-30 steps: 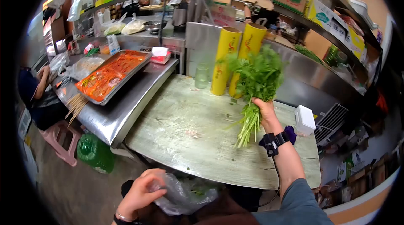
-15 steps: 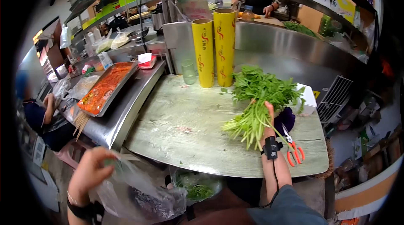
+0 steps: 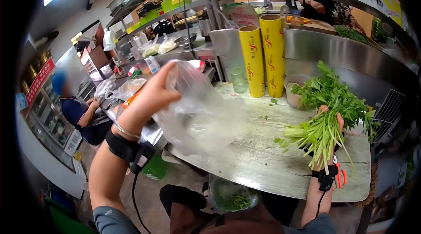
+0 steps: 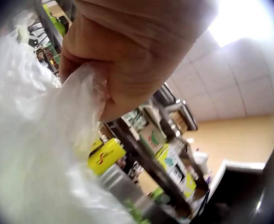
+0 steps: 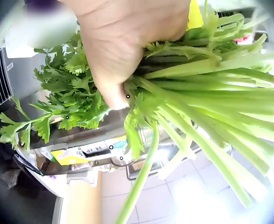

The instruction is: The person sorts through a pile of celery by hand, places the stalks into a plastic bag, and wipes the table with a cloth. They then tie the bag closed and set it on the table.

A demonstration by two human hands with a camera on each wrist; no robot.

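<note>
My left hand (image 3: 153, 93) is raised over the table's left side and grips a clear plastic bag (image 3: 193, 120) by its top. The left wrist view shows the bag's film (image 4: 88, 88) bunched between thumb and fingers. My right hand (image 5: 123, 42) holds a bunch of leafy celery (image 3: 326, 87) around its stalks, over the table's right end. Its leaves point up and back, while the pale cut stalks (image 5: 211, 102) spread toward the front left. Orange-handled scissors (image 3: 342, 177) lie partly hidden beside my right wrist.
Two tall yellow film rolls (image 3: 272, 58) stand at the back of the table (image 3: 263, 159), near a green glass (image 3: 238, 80) and a clear tub (image 3: 294, 87). Below the front edge sits a bag-lined container (image 3: 234, 194) with some greens. Another person (image 3: 83, 107) works at the left.
My left hand has lifted the plastic bag from below the table's front edge to above the tabletop. My right hand keeps its hold on the celery, and the head view has turned left.
</note>
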